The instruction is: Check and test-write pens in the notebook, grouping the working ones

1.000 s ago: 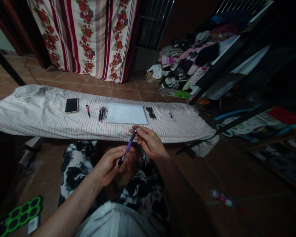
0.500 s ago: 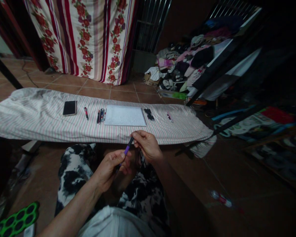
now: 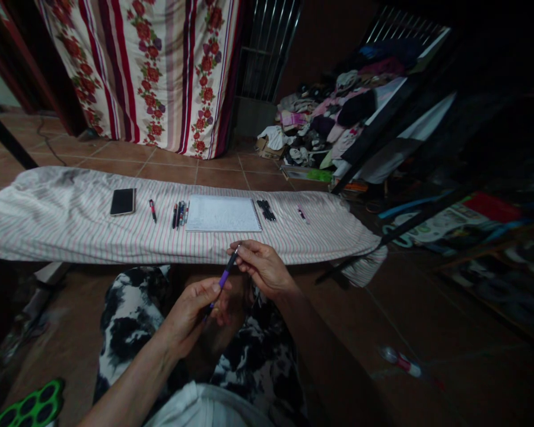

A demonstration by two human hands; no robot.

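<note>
Both my hands hold one purple pen (image 3: 225, 274) over my lap. My left hand (image 3: 196, 308) is closed around its lower end, thumb pressed on the barrel. My right hand (image 3: 260, 267) pinches the dark upper end between fingertips. Just beyond them lies a striped cloth-covered board (image 3: 71, 231). On it sit a spiral notebook (image 3: 222, 213), a black phone (image 3: 123, 201), a red pen (image 3: 152, 210), a few pens together (image 3: 179, 213), a bunch of black pens (image 3: 266, 209) and a pink pen (image 3: 301, 213).
My legs wear black-and-white patterned trousers (image 3: 129, 320). A green tray (image 3: 26, 409) lies at the lower left floor. A floral curtain (image 3: 160, 65) hangs behind. A heap of clothes (image 3: 324, 118) and a dark metal frame (image 3: 382, 136) stand right. A small bottle (image 3: 398, 360) lies on the tiles.
The view has tilted, so the board sits lower in the picture. My left hand has closed further over the pen's lower end; both hands stay on the pen.
</note>
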